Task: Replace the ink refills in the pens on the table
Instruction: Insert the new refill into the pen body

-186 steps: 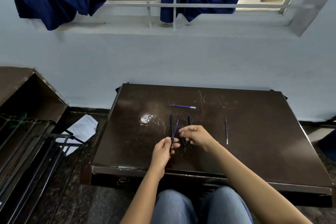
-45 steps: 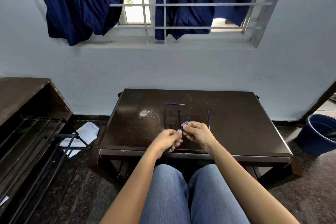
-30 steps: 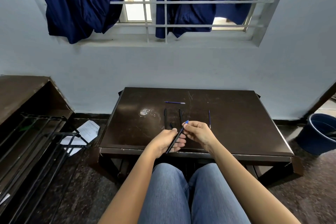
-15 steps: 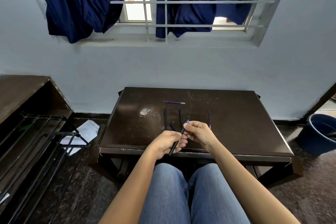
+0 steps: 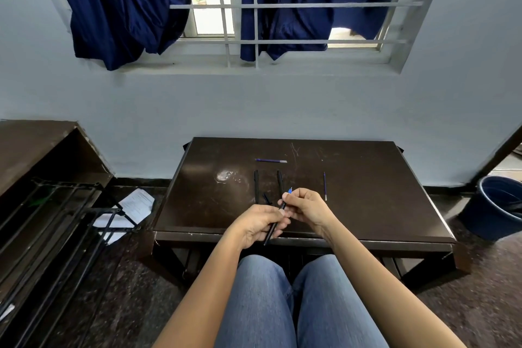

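My left hand (image 5: 258, 224) grips the pen barrel (image 5: 273, 225); right hand (image 5: 306, 206) pinches, probably, the blue refill (image 5: 289, 191), which may bend if misaligned.

Both forearms reached forward, close together. The left hand (image 5: 261, 223) curled closed. The right hand (image 5: 306, 206) pinched its fingertips.
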### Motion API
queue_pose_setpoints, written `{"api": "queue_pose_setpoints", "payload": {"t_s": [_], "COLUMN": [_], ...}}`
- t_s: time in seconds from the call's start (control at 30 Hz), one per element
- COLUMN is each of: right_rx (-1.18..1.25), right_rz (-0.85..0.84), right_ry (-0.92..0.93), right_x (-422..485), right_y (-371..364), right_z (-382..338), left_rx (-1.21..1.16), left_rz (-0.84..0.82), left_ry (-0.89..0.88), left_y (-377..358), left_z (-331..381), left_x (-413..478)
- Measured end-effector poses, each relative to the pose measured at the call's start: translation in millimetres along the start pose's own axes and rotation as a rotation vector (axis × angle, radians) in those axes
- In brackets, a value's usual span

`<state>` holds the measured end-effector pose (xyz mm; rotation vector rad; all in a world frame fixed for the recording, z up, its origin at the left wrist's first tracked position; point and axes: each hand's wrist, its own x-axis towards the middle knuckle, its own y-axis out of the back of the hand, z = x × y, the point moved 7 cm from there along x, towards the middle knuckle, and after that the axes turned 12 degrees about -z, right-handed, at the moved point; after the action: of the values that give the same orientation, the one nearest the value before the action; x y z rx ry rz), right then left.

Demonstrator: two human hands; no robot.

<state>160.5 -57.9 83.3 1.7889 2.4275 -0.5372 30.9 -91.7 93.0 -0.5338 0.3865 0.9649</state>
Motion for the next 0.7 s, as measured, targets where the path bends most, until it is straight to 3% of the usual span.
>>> {"api": "queue_pose_setpoints", "payload": {"t_s": [0.17,0.3,0.4,0.7], "right_rx": [-0.039,0.208,0.249,0.195], "right_rz": [0.03,-0.157,-0.233,-0.07], "right_ry": [0.009,-0.018,-0.037,-0.037], "right_x": [-1.0,-5.8,-7.1,-3.9], "right_y": [-2.4,-8.6,-8.5,-4.0], "right_z": [-2.4,2.3,2.9,-1.2], "left_rx": [0.044,-0.068,-0.105,-0.08], "left_rz": [0.044,-0.04,-0.114,-0.07], "left_ry": [-0.057,-0.042,-0.013,-0.082], "left_y": [-4.0,-13.7,-14.8,-15.7], "left_z": [2.5,4.6,3.6,7.1], "left_x": [4.3,1.9,-0.4,1.6]}}
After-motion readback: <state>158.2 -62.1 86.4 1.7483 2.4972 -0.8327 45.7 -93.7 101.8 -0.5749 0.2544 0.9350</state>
